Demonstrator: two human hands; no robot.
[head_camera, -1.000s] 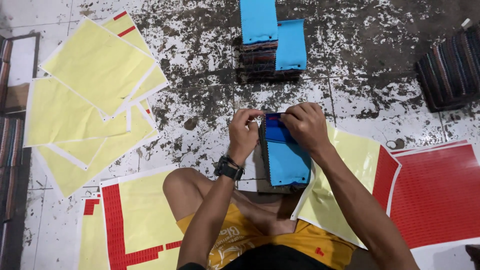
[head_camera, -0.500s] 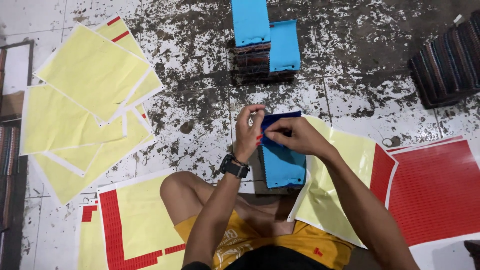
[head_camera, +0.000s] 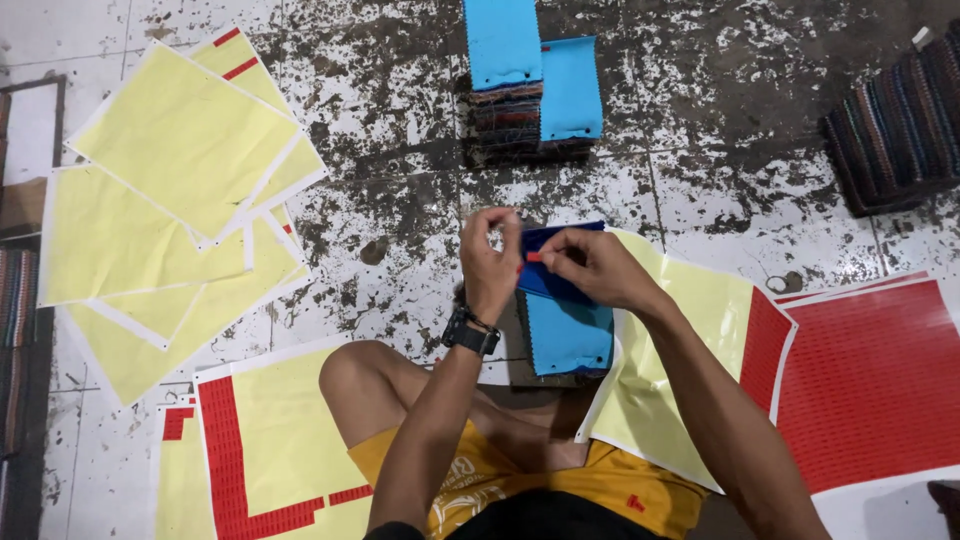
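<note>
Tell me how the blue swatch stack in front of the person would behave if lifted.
The blue swatch stack would probably flop: its top piece bends up under the right hand. It looks light, thin cloth layers. Loose layers may slide apart unless bound; that cannot be seen.

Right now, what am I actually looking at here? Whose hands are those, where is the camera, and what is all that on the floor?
One head-worn camera looks down at a seated person's two bare hands. The left hand, with a black wristwatch, and the right hand pinch a small red sticker over a blue fabric swatch booklet. On the stained floor lie peeled yellow backing sheets, a full red sticker sheet and a stack of blue-topped swatch booklets.
</note>
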